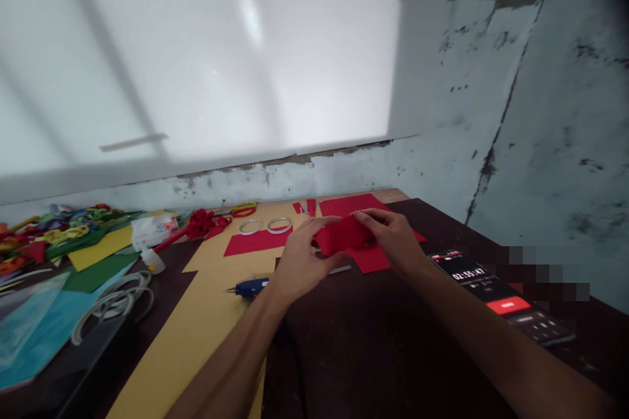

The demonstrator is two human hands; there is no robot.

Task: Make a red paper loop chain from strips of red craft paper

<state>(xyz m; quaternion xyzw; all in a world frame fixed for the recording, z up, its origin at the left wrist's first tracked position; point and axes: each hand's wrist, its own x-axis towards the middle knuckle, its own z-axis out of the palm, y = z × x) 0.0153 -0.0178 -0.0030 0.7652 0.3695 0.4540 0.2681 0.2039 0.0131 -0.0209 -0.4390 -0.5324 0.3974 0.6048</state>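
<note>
Both forearms reach in from six o'clock; left hand and right hand pinch a red paper strip in their fingers above the counter, its long axis running nine to three o'clock.

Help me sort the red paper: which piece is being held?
The folded red piece pinched between left hand and right hand; the other red sheets lie flat on the table.

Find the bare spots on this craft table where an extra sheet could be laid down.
Bare: dark tabletop between the forearms, bordered by phone and tan sheet; that sheet's near half too. Crowded: left side with coloured paper, white rings, and red paper under both hands.
</note>
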